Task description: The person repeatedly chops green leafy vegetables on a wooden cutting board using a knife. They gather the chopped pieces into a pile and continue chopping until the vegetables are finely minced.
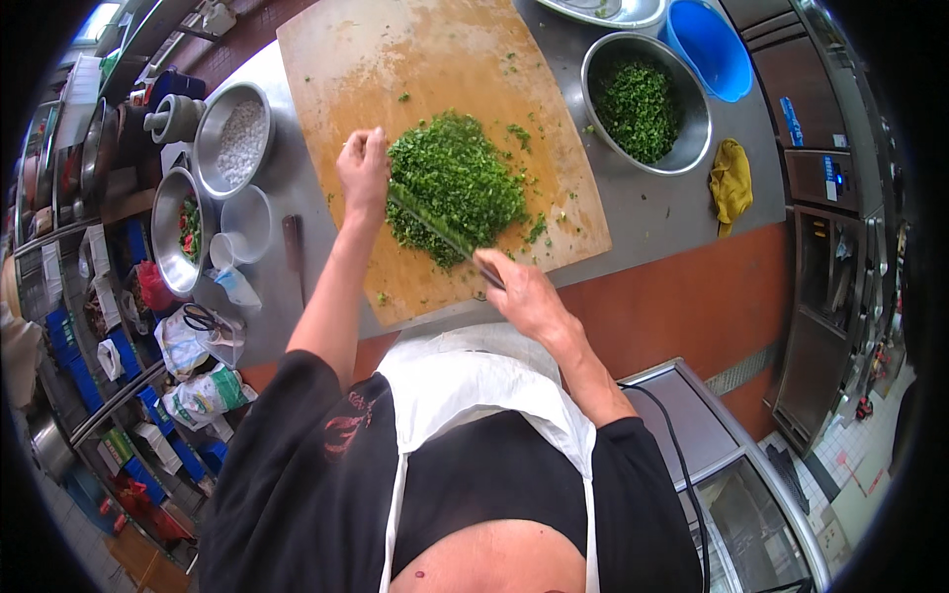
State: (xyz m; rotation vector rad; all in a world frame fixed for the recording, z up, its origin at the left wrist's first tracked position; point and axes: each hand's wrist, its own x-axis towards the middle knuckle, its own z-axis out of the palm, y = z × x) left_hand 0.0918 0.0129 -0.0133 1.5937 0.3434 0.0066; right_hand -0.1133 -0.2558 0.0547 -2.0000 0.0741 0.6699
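Observation:
A heap of finely chopped green herbs [463,178] lies on a large wooden cutting board [348,81]. My right hand [523,293] grips the handle of a kitchen knife [434,224], whose blade slants through the near left side of the heap and is partly covered by green bits. Close to the blade's far end is my left hand [363,170], fingers curled, at the heap's left edge. Whether it touches the blade or pinches anything is hidden. Loose green scraps are scattered over the board around the pile.
Right of the board stand a steel bowl of chopped greens [637,111], a blue plastic basin [708,52] and a yellow cloth [730,181]. To the left are a bowl of white pieces [239,141], a bowl with red and green pieces [189,230], another knife [293,244] and scissors [202,317].

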